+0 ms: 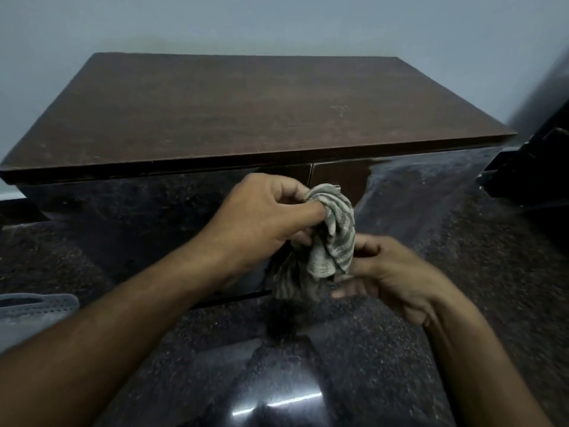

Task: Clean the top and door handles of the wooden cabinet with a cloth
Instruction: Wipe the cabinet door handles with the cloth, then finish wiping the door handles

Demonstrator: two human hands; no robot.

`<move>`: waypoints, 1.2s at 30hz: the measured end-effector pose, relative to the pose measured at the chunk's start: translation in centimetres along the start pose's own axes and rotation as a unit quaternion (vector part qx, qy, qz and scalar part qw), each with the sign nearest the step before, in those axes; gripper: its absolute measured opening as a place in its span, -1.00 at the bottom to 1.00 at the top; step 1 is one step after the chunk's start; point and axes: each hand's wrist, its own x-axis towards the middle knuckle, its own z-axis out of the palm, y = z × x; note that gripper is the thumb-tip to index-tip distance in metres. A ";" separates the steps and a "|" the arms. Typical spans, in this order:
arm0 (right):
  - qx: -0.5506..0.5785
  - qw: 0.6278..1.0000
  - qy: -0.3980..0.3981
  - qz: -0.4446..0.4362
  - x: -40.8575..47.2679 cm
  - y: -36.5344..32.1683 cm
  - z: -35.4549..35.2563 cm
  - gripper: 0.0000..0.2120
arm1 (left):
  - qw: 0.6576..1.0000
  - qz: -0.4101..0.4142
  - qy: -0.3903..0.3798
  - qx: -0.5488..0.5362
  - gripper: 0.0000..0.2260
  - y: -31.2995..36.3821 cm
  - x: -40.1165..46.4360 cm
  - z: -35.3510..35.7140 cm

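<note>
From the head view, the wooden cabinet is sitting square ahead against a pale wall, and everything is happening just in front of its doors. The cloth, striped grey and pale, is hanging bunched right at the seam where the two doors meet, below the cabinet's front edge. A sliver of what may be a door handle is peeking out above the bundle, though it is too hidden to call.

That cloth is looking soft, light and floppy; it is drooping in folds, so it should bunch and wrap around a handle easily. Best taken by gathering a fistful, I would judge, not by a corner.

The left hand is doing exactly that, fingers curled tight into the upper folds, gripping it firmly. The right hand is sitting just below and to the right of the bundle, blurred, fingers partly curled toward the trailing end; whether it is actually pinching fabric I cannot tell.

The cabinet's top is showing a dull, dusty film. A perforated grey basket is lying well left of the cabinet's base, on the speckled dark floor.
</note>
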 end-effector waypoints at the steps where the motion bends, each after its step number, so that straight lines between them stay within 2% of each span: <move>1: -0.007 1.000 -0.025 0.009 0.2 0.4 0.2 -0.66 | 1.000 0.004 -0.004 -0.013 -0.88 0.0 0.0 0.2; 3: 0.031 0.997 -0.063 0.014 0.6 0.9 0.6 -0.66 | 0.998 0.005 -0.017 -0.052 -0.93 0.0 0.1 0.4; 6: 0.192 0.974 -0.117 -0.009 1.2 1.4 1.0 -0.53 | 0.993 -0.020 -0.044 -0.108 -0.87 0.0 0.3 -0.1; 8: 0.260 0.956 -0.133 -0.030 1.6 1.4 1.5 -0.50 | 0.994 -0.048 -0.047 -0.080 -0.86 0.2 0.5 -0.7; 10: 0.295 0.945 -0.135 -0.051 2.0 1.5 1.9 -0.55 | 0.996 -0.049 -0.026 0.069 -0.89 0.3 0.7 -1.7; 12: 0.322 0.935 -0.136 -0.067 2.3 1.3 2.1 -0.55 | 0.963 -0.052 -0.029 0.263 -0.91 0.5 0.9 -2.6; 14: 0.325 0.932 -0.147 -0.072 2.4 0.7 2.8 -0.52 | 0.936 -0.097 -0.061 0.332 -0.91 0.7 0.8 -3.3; 16: 0.277 0.949 -0.133 -0.077 2.6 0.2 3.9 -0.51 | 0.930 -0.157 -0.082 0.323 -0.80 0.4 0.7 -3.9; 18: 0.213 0.967 -0.103 -0.097 2.8 -0.2 4.8 -0.52 | 0.927 -0.219 -0.121 0.279 -0.59 0.1 0.2 -4.6; 19: 0.195 0.970 -0.095 -0.108 2.8 -0.5 5.1 -0.52 | 0.929 -0.252 -0.154 0.223 -0.56 0.2 -0.2 -4.9; 22: 0.165 0.975 -0.102 -0.112 2.9 -1.5 6.0 -0.52 | 0.920 -0.326 -0.215 0.036 -0.68 0.2 -1.7 -6.1; 27: 0.133 0.982 -0.134 0.004 1.6 -3.9 9.4 -0.58 | 0.927 -0.359 -0.066 -0.081 -0.84 2.2 -4.1 -8.7; 29: 0.138 0.980 -0.126 0.066 0.5 -4.7 11.9 -0.59 | 0.924 -0.376 -0.006 -0.077 -0.89 3.4 -5.7 -9.9; 32: 0.157 0.972 -0.138 0.111 -1.2 -6.3 15.9 -0.59 | 0.923 -0.373 0.091 -0.028 -0.94 5.0 -8.4 -10.8; 34: 0.187 0.960 -0.160 0.136 -1.7 -7.6 18.8 -0.60 | 0.910 -0.378 0.167 -0.027 -0.89 5.9 -10.9 -11.5; 36: 0.177 0.954 -0.174 0.166 -1.9 -8.7 22.1 -0.60 | 0.882 -0.398 0.250 -0.033 -0.87 6.5 -13.9 -12.3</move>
